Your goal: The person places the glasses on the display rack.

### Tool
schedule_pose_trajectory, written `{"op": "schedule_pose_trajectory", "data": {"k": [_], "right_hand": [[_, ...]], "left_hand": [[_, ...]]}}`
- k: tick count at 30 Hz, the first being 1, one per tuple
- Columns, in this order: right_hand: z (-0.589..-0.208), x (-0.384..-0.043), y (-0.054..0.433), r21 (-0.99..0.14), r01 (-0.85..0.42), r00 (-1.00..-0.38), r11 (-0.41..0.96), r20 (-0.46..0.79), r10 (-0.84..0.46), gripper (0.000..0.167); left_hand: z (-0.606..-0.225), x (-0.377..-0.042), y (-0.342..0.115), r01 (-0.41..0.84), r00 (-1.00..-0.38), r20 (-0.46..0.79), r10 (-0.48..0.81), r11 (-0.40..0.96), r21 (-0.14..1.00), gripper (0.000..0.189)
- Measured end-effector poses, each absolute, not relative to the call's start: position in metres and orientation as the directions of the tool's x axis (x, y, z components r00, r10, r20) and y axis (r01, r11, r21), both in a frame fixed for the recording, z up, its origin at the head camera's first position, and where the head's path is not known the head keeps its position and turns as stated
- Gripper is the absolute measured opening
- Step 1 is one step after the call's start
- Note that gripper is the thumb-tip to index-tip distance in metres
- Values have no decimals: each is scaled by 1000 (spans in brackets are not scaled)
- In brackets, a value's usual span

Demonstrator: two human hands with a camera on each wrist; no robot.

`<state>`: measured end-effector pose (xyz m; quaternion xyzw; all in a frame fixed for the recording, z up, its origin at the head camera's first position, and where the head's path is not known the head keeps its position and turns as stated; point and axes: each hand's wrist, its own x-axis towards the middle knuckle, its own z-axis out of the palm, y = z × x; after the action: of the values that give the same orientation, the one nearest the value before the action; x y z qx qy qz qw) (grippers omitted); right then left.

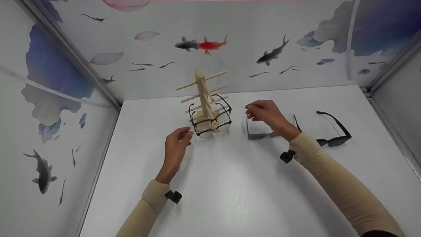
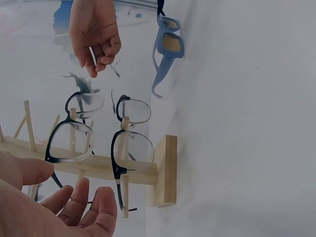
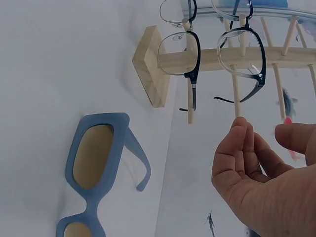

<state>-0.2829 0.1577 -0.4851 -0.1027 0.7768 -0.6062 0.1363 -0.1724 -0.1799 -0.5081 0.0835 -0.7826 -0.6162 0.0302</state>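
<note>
A wooden display rack [image 1: 204,95] with pegs holds two pairs of dark-rimmed eyeglasses, the upper eyeglasses [image 2: 69,143] on one peg level and the lower eyeglasses [image 2: 132,150] on the level below. My left hand [image 1: 177,141] hovers just left of the rack, its fingers loosely bent and holding nothing; whether its thumb touches the upper pair I cannot tell. To the rack's right, my empty right hand [image 1: 266,113] is raised with relaxed fingers, its fingertips near a peg end in the right wrist view. Blue sunglasses [image 3: 101,153] lie on the table below it, partly hidden by that hand in the head view.
Black sunglasses [image 1: 338,141] lie at the right of the white table [image 1: 210,197], partly behind my right forearm. A back wall [image 1: 243,72] painted with fish rises close behind the rack. Side panels [image 1: 82,131] bound the table.
</note>
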Motion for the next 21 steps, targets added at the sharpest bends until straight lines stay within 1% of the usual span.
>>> {"op": "schedule_pose_trajectory", "data": {"k": [3,9,16,21], "right_hand": [[-487,-276,168,-963,-22,-948,269,-66,-312,35],[-491,-261,189,-949,-41,-960,313,-49,-276,34],[-500,-240,209,-927,-85,-972,365,-3,-236,36],[-508,-225,221,-877,-135,-980,462,48,-194,35]], "left_hand": [[-513,-165,-175,-83,-988,-46,-146,260,962,35],[-520,-155,-164,-50,-995,-20,-95,318,947,34],[-528,-147,-144,-13,-999,-4,-32,308,951,37],[-535,-145,-126,23,-999,11,41,289,957,42]]}}
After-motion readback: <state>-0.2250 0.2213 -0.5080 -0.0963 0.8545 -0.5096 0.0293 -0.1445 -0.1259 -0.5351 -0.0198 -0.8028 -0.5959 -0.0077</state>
